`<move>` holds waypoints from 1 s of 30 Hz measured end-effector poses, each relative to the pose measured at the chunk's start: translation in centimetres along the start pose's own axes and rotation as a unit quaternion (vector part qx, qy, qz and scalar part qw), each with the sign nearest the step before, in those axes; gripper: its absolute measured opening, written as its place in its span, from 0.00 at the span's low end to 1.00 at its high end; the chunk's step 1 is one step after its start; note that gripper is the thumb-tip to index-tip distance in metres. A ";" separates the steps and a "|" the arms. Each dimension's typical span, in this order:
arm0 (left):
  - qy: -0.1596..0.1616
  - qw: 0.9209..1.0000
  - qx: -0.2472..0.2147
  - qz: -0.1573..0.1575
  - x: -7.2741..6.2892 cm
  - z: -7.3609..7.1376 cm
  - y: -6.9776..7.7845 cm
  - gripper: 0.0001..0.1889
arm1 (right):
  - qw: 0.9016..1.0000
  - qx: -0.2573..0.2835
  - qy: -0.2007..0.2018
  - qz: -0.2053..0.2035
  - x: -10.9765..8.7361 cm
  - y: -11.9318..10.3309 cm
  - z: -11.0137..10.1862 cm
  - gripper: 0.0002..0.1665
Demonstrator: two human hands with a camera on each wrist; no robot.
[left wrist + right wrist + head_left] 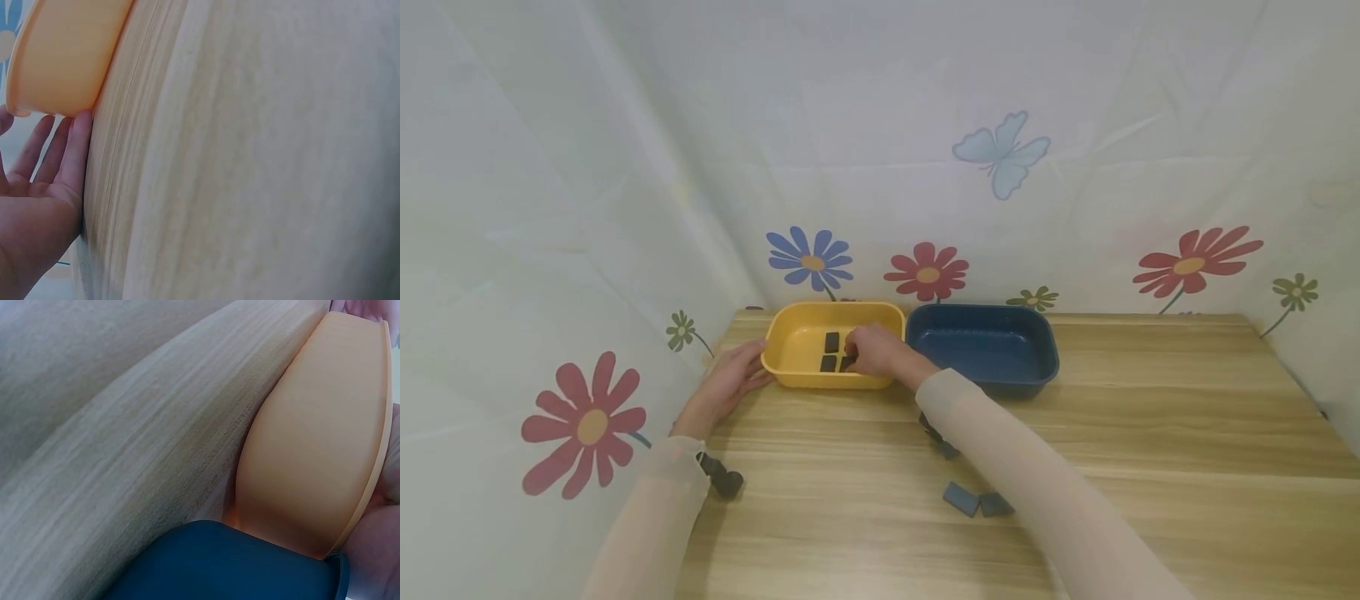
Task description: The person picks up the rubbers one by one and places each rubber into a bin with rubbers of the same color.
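My right hand (pixel 874 350) reaches over the near side into a yellow plastic tub (pixel 790 379), fingers bent down toward its floor. It pinches a small dark rectangular block (pixel 847 364) at the fingertips, partly hidden by the fingers. Beside it in the tub lie two more dark blocks, one farther back (pixel 832 342) and one nearer (pixel 828 363). My left hand (pixel 735 377) rests at the tub's left end; in the left wrist view its extended fingers (pixel 75 147) touch the outer wall. The right wrist view shows the tub's outside, with the right hand mostly hidden behind its rim.
A dark blue tub (pixel 1037 375) stands right against the yellow one. Two grey-blue blocks, one on the left (pixel 961 499) and one partly behind the right sleeve (pixel 996 504), lie on the wooden table (pixel 820 500). A flowered white curtain (pixel 865 167) hangs behind.
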State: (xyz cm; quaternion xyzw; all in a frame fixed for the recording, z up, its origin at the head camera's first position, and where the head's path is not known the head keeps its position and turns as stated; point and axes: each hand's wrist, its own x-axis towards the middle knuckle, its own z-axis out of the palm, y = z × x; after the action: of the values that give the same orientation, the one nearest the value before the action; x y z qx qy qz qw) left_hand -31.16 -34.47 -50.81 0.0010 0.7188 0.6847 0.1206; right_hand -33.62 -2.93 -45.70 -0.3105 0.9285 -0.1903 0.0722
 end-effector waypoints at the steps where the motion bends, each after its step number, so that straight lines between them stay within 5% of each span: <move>1: 0.000 1.000 0.000 -0.001 0.0 0.0 0.0 0.34 | 1.000 0.000 0.001 -0.001 -0.1 -0.1 0.0 0.13; 30: 0.004 1.000 -0.007 0.001 0.0 0.0 -0.1 0.31 | 1.000 0.000 -0.001 -0.009 -0.1 0.0 -0.2 0.14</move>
State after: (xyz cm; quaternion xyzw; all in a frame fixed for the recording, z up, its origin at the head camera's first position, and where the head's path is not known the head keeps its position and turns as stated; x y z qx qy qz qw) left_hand -31.19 -34.51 -50.90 -0.0020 0.7147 0.6897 0.1168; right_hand -33.56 -2.76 -45.51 -0.3189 0.9256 -0.1907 0.0718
